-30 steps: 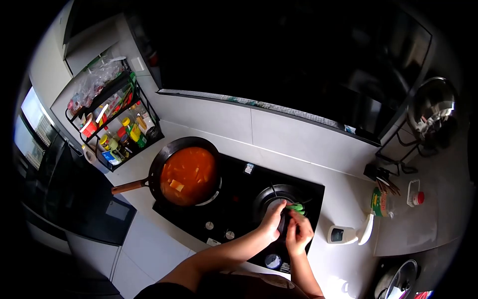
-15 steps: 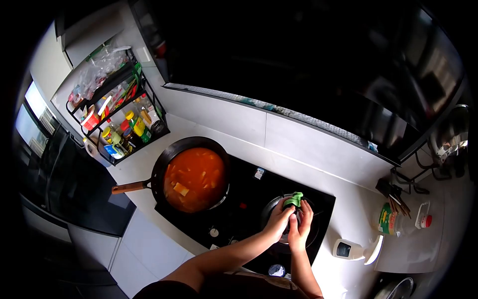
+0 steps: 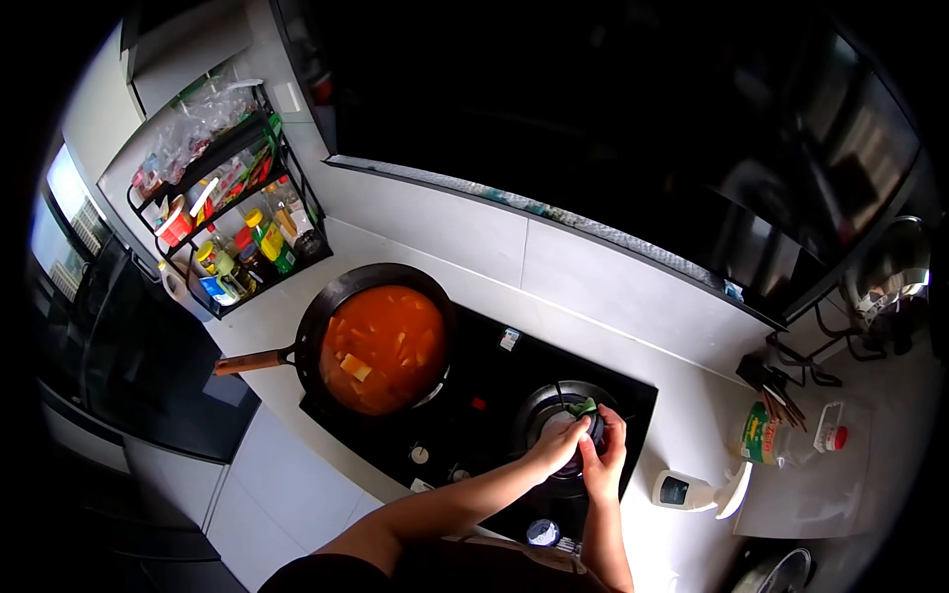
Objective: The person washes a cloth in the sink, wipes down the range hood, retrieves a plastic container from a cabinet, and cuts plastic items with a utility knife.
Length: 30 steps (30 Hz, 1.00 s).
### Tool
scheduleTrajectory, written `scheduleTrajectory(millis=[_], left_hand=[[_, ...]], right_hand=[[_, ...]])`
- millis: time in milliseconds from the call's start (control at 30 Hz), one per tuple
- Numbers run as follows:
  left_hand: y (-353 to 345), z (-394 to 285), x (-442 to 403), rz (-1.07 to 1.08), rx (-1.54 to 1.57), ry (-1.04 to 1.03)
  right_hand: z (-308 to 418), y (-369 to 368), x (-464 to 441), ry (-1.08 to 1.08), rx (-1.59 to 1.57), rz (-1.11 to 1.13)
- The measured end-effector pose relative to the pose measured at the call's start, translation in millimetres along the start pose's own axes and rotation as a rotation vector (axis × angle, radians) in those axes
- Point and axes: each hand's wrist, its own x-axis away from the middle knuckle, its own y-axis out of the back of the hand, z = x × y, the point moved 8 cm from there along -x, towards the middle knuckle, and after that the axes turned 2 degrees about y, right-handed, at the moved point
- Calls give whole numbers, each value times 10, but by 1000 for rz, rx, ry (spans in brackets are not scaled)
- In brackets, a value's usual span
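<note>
My left hand (image 3: 557, 447) and my right hand (image 3: 605, 463) meet over the right burner (image 3: 539, 403), fingers closed around a small dark object (image 3: 595, 427). A crumpled green piece (image 3: 583, 406), perhaps cloth or plastic, sticks out at its top between my fingers. My hands hide most of the object, so its kind does not show. On the left burner stands a dark wok (image 3: 312, 341) with a wooden handle (image 3: 249, 362). Orange-red soup (image 3: 395, 341) with pale chunks fills it.
A black rack (image 3: 321, 247) with bottles and packets stands at the back left. On the right counter are a white spray bottle (image 3: 684, 491), a large clear bottle (image 3: 791, 447) and a pot lid (image 3: 781, 573). A blue-and-white round item (image 3: 543, 533) lies near the stove's front edge.
My hands have moved slightly down and tilted. Less of the green piece shows above my fingers, and more of the right burner is visible. The whole view has shifted a little.
</note>
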Motion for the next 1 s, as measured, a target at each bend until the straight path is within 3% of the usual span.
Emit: scheduleTrajectory(millis=[67, 200, 367, 500, 533, 600, 667, 733, 833, 933, 1000], left_hand=[[7, -171, 44, -128, -117, -122], [128, -155, 33, -192, -274, -6], [264, -542, 113, -351, -286, -79], [289, -498, 81, -345, -155, -5], [283, -470, 56, -345, -86, -25], [271, -449, 38, -340, -19, -43], [248, -405, 19, -285, 129, 5], [173, -575, 56, -227, 135, -58], [174, -543, 53, -192, 94, -38], [311, -305, -15, -252, 108, -10], [460, -399, 77, -519, -40, -102]], right_hand=[[-122, -5, 59, -210, -262, 53], [-170, 233, 94, -246, -179, -69], [-267, 566, 185, -299, -186, -345], [-420, 662, 236, -336, -152, -289], [-412, 693, 243, -337, -153, -293], [-230, 568, 169, -185, -11, -31], [-100, 492, 131, -137, 162, 84], [-181, 478, 159, -223, 227, 114], [-258, 602, 210, -159, 415, 94], [-41, 701, 169, -26, 271, -65], [-108, 734, 177, -52, 113, -81]])
